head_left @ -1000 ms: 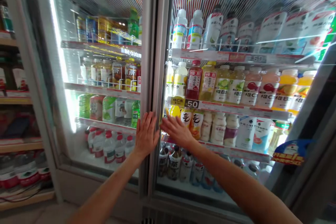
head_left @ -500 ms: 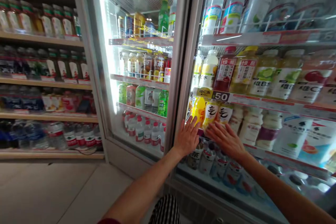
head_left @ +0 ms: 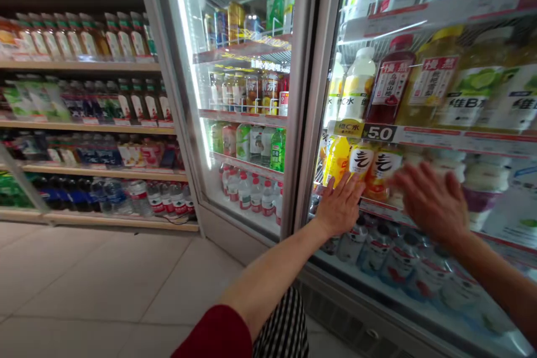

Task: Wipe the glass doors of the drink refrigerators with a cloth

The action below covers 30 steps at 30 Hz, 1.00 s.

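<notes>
My left hand (head_left: 340, 208) is open with fingers stretched out, held flat at the glass of the right cooler door, in front of the yellow bottle (head_left: 337, 159). Whether the palm touches the glass I cannot tell. To the right, my right hand (head_left: 436, 201) is also open, slightly blurred, and holds nothing. Between the hands show two bottles with white labels and black lettering, an orange-bottomed bottle (head_left: 382, 170) among them. A price tag (head_left: 380, 132) reading 5.0 is on the shelf edge above. Part of the lower shelf's bottles is hidden by my hands.
A metal door frame (head_left: 305, 123) separates this door from the left cooler section, where small red-capped bottles (head_left: 255, 194) stand low. Wooden shelves (head_left: 84, 126) of drinks line the left. Pale floor tiles (head_left: 104, 274) lie below. A checkered garment (head_left: 283, 327) shows under my left arm.
The view has shifted, and more floor and left shelving show. My right hand has moved right, away from my left hand, which stays near the yellow bottle. Both remain open.
</notes>
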### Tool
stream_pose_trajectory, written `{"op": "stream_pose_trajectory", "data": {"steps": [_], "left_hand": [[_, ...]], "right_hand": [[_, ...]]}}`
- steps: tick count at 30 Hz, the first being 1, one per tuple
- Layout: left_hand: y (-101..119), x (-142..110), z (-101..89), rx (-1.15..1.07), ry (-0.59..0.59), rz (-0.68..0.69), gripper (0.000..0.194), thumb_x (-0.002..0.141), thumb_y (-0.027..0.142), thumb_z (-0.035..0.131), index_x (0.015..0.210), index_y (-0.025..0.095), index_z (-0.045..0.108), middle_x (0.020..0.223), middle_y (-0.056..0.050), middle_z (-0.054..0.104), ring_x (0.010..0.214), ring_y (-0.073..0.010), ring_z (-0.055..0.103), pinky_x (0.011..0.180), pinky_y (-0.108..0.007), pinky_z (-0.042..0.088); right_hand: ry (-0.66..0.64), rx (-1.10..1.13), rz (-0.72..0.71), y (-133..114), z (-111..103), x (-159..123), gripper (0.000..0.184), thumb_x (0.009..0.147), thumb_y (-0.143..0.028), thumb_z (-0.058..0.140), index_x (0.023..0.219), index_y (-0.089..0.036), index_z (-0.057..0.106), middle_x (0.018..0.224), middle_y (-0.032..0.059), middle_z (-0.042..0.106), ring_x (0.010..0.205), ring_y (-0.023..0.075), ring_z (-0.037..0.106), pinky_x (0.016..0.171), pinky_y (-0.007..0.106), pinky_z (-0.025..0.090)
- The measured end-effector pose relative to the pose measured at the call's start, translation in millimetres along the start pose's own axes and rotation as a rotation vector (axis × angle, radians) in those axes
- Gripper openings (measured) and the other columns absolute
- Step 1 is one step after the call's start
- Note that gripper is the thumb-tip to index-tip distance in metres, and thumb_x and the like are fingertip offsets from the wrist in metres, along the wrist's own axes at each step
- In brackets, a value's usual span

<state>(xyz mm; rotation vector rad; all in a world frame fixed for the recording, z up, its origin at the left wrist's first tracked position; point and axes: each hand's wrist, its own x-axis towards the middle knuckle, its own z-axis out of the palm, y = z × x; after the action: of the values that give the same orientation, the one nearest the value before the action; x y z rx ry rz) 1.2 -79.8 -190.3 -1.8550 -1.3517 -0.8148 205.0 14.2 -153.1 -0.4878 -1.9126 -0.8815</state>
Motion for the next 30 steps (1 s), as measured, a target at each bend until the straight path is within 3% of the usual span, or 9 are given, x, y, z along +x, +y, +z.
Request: {"op": "stream_pose_trajectory", "data": {"steps": [2, 4, 6, 9, 11, 15, 21, 27, 30], "left_hand": [[4, 6, 1.6, -0.01, 0.004, -0.013, 0.055, 0.083, 0.026, 0.038, 0.136, 0.012, 0.031, 0.148, -0.009, 0.024, 0.14, -0.0213, 0.004, 0.113, -0.047, 0.017], [10, 7, 5.2, -0.032, 0.023, -0.014, 0.056, 0.083, 0.025, 0.037, 0.137, 0.012, 0.029, 0.148, -0.009, 0.024, 0.14, -0.0209, 0.004, 0.114, -0.047, 0.017], [15, 3, 9.9, -0.06, 0.05, 0.007, 0.057, 0.083, 0.024, 0.038, 0.138, 0.013, 0.027, 0.147, -0.01, 0.025, 0.139, -0.0211, 0.006, 0.113, -0.047, 0.018], [18, -5, 17.7, -0.093, 0.086, 0.042, 0.06, 0.082, 0.021, 0.041, 0.139, 0.014, 0.023, 0.147, -0.011, 0.027, 0.139, -0.0216, 0.009, 0.112, -0.048, 0.02], [19, -5, 22.9, -0.105, 0.113, 0.037, 0.062, 0.081, 0.019, 0.043, 0.139, 0.014, 0.022, 0.146, -0.012, 0.029, 0.139, -0.022, 0.011, 0.111, -0.048, 0.021], [28, 4, 29.2, -0.118, 0.162, 0.031, 0.058, 0.081, 0.019, 0.045, 0.136, 0.012, 0.027, 0.144, -0.015, 0.031, 0.139, -0.0228, 0.012, 0.111, -0.048, 0.021], [55, 7, 31.7, -0.146, 0.136, 0.087, 0.06, 0.08, 0.019, 0.047, 0.137, 0.015, 0.027, 0.145, -0.014, 0.03, 0.138, -0.0242, 0.016, 0.109, -0.048, 0.023], [79, 16, 36.8, -0.185, 0.153, 0.125, 0.06, 0.081, 0.02, 0.047, 0.137, 0.015, 0.027, 0.144, -0.014, 0.031, 0.138, -0.0246, 0.016, 0.109, -0.049, 0.021], [88, 17, 38.2, -0.177, 0.151, 0.158, 0.058, 0.081, 0.02, 0.048, 0.136, 0.014, 0.03, 0.143, -0.015, 0.033, 0.138, -0.0254, 0.017, 0.109, -0.049, 0.022]], "right_hand": [[0.15, -0.05, 0.189, 9, 0, 22, 0.062, 0.083, -0.029, 0.045, 0.14, -0.035, 0.024, 0.147, 0.0022, 0.028, 0.136, 0.0206, 0.022, 0.112, 0.041, 0.013], [0.187, -0.068, 0.185, 8, 1, 20, 0.057, 0.082, -0.029, 0.049, 0.136, -0.033, 0.034, 0.148, 0.0038, 0.026, 0.137, 0.0234, 0.021, 0.111, 0.044, 0.014], [0.06, -0.05, -0.007, -2, 2, -7, 0.046, 0.08, -0.028, 0.054, 0.125, -0.036, 0.05, 0.143, 0.0035, 0.038, 0.134, 0.0243, 0.028, 0.11, 0.046, 0.017], [-0.235, -0.039, -0.245, -6, -4, -46, 0.048, 0.081, -0.015, 0.05, 0.122, -0.039, 0.051, 0.132, -0.0008, 0.052, 0.128, 0.0183, 0.04, 0.11, 0.044, 0.023], [-0.191, -0.113, -0.125, 7, -12, -45, 0.05, 0.081, -0.014, 0.05, 0.125, -0.038, 0.048, 0.136, 0.0003, 0.047, 0.13, 0.0192, 0.037, 0.109, 0.046, 0.024], [0.12, -0.268, 0.252, 35, -29, -28, 0.055, 0.082, -0.018, 0.05, 0.134, -0.03, 0.039, 0.149, 0.0071, 0.024, 0.137, 0.0284, 0.02, 0.105, 0.055, 0.025], [-0.168, -0.215, 0.046, 20, -35, -83, 0.056, 0.081, -0.013, 0.05, 0.13, -0.037, 0.042, 0.144, 0.0019, 0.035, 0.135, 0.0223, 0.028, 0.107, 0.046, 0.029], [0.146, -0.328, 0.366, 56, -49, -62, 0.063, 0.083, -0.014, 0.046, 0.14, -0.031, 0.025, 0.15, 0.0079, 0.019, 0.137, 0.029, 0.018, 0.103, 0.055, 0.03], [0.075, -0.323, 0.333, 44, -48, -88, 0.069, 0.083, -0.011, 0.044, 0.142, -0.034, 0.016, 0.151, 0.0065, 0.016, 0.137, 0.0277, 0.02, 0.102, 0.052, 0.033]]}}
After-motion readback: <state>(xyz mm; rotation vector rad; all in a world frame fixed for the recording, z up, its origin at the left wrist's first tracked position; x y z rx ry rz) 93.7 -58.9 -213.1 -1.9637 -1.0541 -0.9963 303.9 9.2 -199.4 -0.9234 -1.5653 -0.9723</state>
